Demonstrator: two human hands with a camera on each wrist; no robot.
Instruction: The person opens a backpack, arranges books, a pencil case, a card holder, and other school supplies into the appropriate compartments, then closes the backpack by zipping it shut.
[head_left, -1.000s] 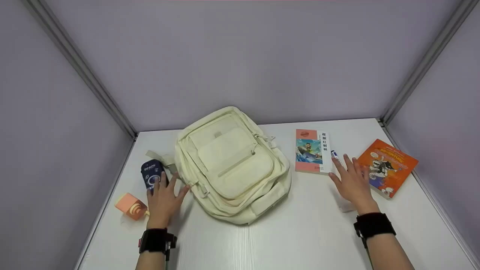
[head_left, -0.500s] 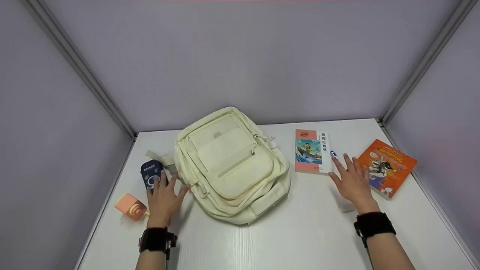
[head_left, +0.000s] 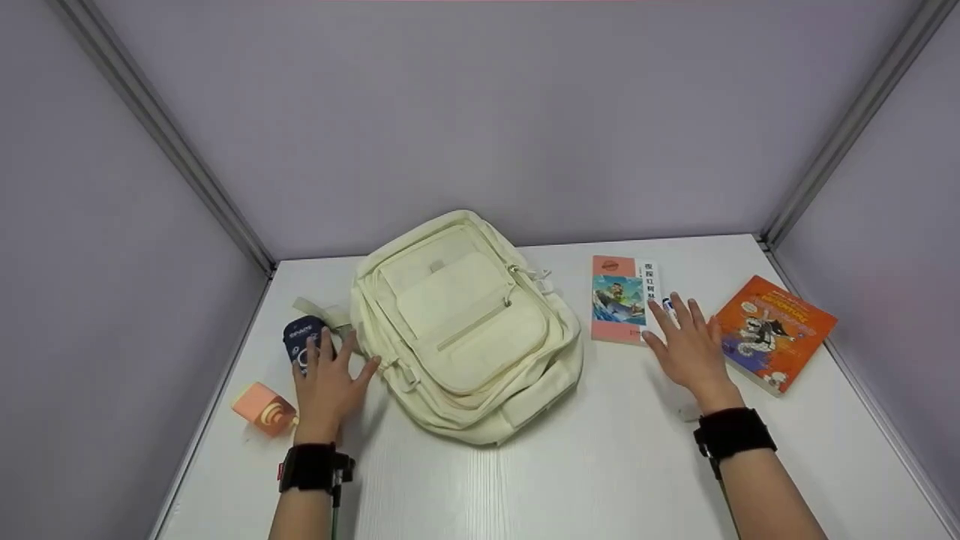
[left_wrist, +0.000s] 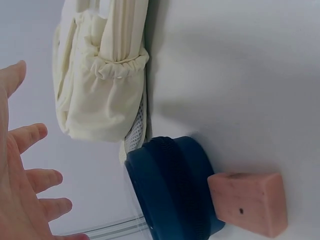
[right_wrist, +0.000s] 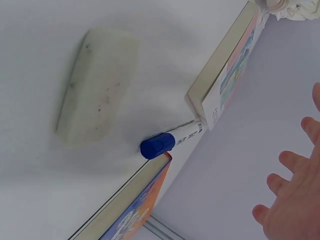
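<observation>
Left hand (head_left: 326, 386), fingers spread and holding nothing, hovers lower left over a navy zip pouch (head_left: 303, 341) with white lettering too small to read, beside the cream fabric backpack (head_left: 465, 322). Right hand (head_left: 686, 349), also flat and empty, hovers right of centre over a blue-capped white marker (right_wrist: 170, 140).

A blue-capped white marker (right_wrist: 171, 139) lies flat between two books, a whitish eraser (right_wrist: 95, 84) nearby.

Cream backpack (head_left: 465, 330), orange book (head_left: 772, 330), peach block (head_left: 262, 409), white eraser (right_wrist: 97, 85)

The dark blue pouch (head_left: 303, 339) reads "SPACE".
</observation>
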